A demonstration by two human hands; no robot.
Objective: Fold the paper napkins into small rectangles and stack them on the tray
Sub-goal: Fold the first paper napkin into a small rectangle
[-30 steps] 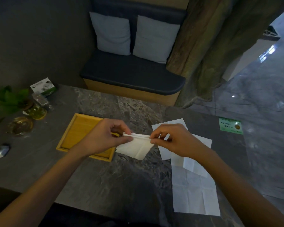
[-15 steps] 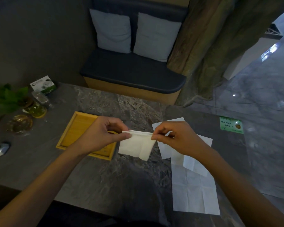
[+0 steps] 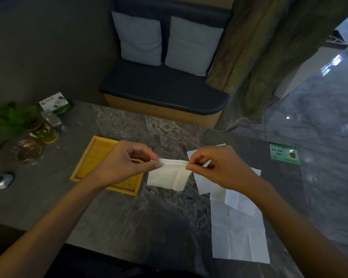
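Right now I have the napkin up off the table, between the tray on the left and the flat sheets on the right. My left hand pinches one top corner between thumb and forefinger, and my right hand pinches the other, so the folded top edge runs taut between them and the rest hangs down. Its lower right corner hangs lower than the left, which I read as layers not quite square.

To do this fold well, I judge that I should keep both pinches close to the corners and the top edge straight, then bring the two corners together so the sides meet evenly before I crease. Thin paper like this probably shifts between layers, so I would lay it on the table and press the crease with flat fingers rather than crease it in the air.

What I can see of the tray holds no napkin, though my left hand hides part of it; this looks like the first one. At least three sheets wait on the right, overlapping one another, the nearest lying open toward me.
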